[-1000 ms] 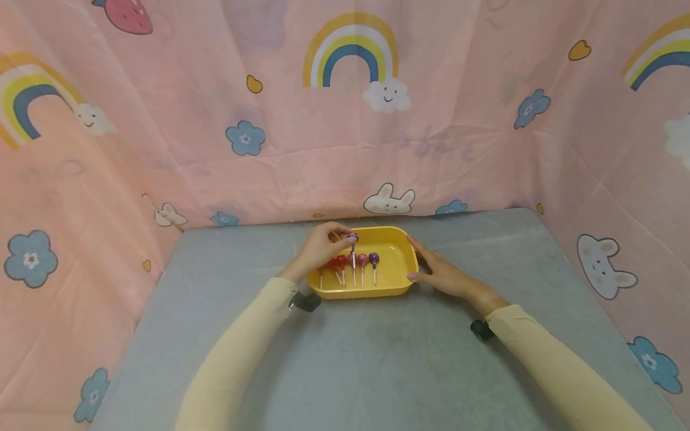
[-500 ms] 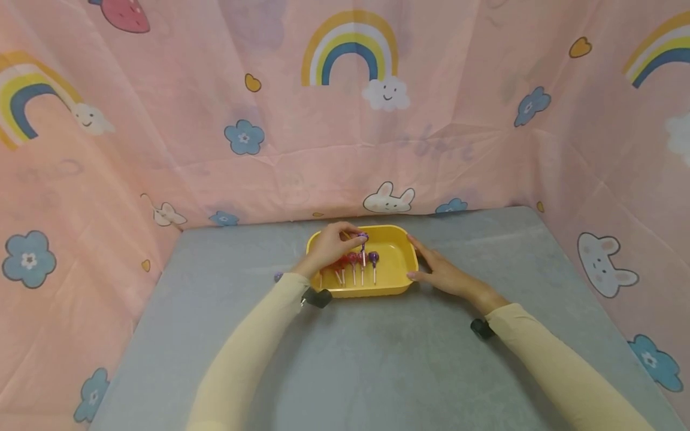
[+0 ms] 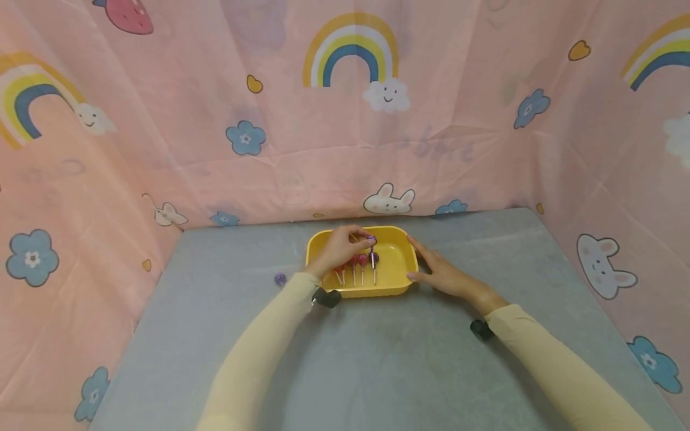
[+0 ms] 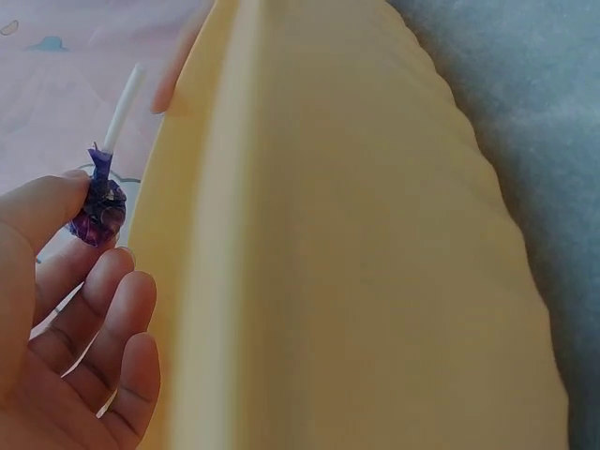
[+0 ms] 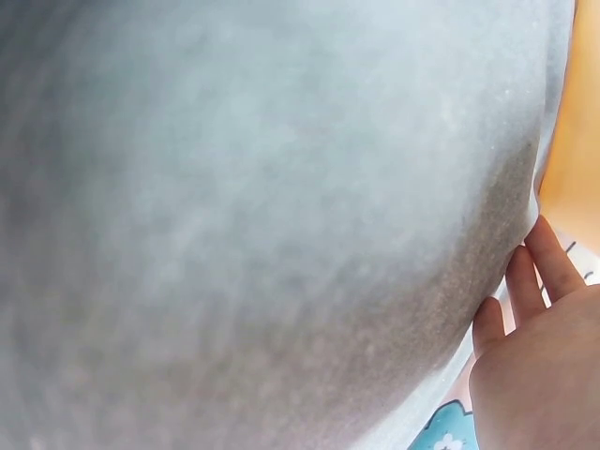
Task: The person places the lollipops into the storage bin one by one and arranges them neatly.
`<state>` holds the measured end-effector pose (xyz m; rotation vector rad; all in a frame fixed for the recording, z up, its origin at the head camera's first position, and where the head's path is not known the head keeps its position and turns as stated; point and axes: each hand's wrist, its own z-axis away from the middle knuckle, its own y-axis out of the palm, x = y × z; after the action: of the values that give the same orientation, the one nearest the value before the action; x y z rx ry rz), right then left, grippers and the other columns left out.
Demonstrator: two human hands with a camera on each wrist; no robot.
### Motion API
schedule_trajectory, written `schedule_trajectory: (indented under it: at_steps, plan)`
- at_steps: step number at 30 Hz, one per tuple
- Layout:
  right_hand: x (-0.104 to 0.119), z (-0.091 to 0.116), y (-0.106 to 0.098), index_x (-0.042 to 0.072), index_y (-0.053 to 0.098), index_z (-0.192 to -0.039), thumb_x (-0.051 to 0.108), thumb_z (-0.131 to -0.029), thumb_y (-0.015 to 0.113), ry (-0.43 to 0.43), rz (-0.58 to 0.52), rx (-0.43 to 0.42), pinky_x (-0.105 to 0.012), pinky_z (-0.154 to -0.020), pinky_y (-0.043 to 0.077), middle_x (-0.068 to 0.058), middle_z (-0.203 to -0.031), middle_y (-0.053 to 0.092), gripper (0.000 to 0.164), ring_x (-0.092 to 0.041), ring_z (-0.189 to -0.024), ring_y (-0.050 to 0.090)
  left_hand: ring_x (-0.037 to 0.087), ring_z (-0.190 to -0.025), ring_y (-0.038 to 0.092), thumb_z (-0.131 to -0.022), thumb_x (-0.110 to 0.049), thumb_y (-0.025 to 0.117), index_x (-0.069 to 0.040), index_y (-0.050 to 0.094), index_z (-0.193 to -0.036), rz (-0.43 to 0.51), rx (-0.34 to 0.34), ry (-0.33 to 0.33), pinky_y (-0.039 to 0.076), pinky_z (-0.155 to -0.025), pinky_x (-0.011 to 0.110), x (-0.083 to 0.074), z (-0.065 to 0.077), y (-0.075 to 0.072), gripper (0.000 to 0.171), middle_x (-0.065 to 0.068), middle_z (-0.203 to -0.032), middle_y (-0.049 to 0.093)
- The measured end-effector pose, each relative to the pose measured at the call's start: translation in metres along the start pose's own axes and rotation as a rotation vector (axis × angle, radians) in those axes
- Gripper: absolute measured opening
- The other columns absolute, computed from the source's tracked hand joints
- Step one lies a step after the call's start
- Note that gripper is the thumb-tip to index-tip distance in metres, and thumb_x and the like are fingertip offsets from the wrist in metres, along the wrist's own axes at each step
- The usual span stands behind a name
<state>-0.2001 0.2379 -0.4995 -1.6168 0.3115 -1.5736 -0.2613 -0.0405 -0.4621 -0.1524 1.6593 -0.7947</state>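
Note:
My left hand is over the yellow basin, pinching a purple-wrapped lollipop by its head between thumb and fingers. Its white stick points down into the basin in the head view. Beneath it, a row of lollipops lies on the basin floor: a purple one, pinkish ones and red ones partly hidden behind the left hand. At the basin's right end, my right hand touches the rim and outer side with extended fingers and thumb spread apart.
Another purple lollipop lies on the grey table left of the basin, partly hidden by the left sleeve. A pink patterned cloth rises behind the table and along both sides.
My left hand has moved rightward across the basin with the purple lollipop. The lollipop on the table has come into sight beside the left sleeve. The right hand stays at the rim.

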Motion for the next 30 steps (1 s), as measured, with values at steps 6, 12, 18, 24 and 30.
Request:
schedule_trajectory:
  at_steps: [6,12,18,24,30]
  plan:
    - [0.0,0.0,0.0,0.04,-0.004,-0.158,0.051,-0.094,0.061,0.005,0.004,0.003,-0.073,-0.116,0.014,-0.012,-0.167,0.016,0.092,-0.043,-0.151,0.017,0.012,-0.069,0.058,-0.089,-0.038,0.072,-0.015,0.073,-0.109,0.009,0.021,-0.009,0.048,-0.057,0.02,0.004,-0.004,0.005,0.03,0.002,-0.092,0.069]
    - [0.0,0.0,0.0,0.044,-0.005,-0.157,0.053,-0.094,0.06,0.011,0.016,0.004,-0.074,-0.116,0.014,-0.011,-0.167,0.017,0.091,-0.042,-0.151,0.018,0.011,-0.067,0.058,-0.089,-0.036,0.073,-0.014,0.073,-0.107,0.041,0.039,-0.005,0.05,-0.056,0.02,0.007,-0.008,0.01,0.029,0.002,-0.089,0.069]
    - [0.0,0.001,0.0,0.047,-0.006,-0.155,0.053,-0.094,0.06,0.013,0.012,0.004,-0.074,-0.116,0.015,-0.011,-0.167,0.018,0.091,-0.042,-0.151,0.019,0.01,-0.063,0.058,-0.089,-0.036,0.073,-0.012,0.073,-0.108,0.061,0.047,-0.007,0.05,-0.057,0.021,0.008,-0.009,0.014,0.03,0.003,-0.09,0.07]
    - [0.0,0.001,0.0,0.045,-0.005,-0.156,0.053,-0.093,0.061,0.021,0.012,0.002,-0.074,-0.116,0.015,-0.01,-0.168,0.016,0.091,-0.042,-0.151,0.018,0.01,-0.067,0.058,-0.09,-0.039,0.072,-0.015,0.072,-0.109,0.044,0.04,-0.017,0.05,-0.062,0.02,0.006,-0.01,0.017,0.031,0.002,-0.092,0.07]
    - [-0.001,-0.001,0.001,0.04,-0.005,-0.158,0.051,-0.094,0.061,0.012,0.028,0.0,-0.073,-0.116,0.015,-0.012,-0.167,0.016,0.092,-0.043,-0.151,0.018,0.011,-0.064,0.058,-0.09,-0.038,0.072,-0.015,0.072,-0.109,0.058,0.018,-0.023,0.051,-0.057,0.021,0.004,-0.01,0.022,0.03,0.002,-0.093,0.071]
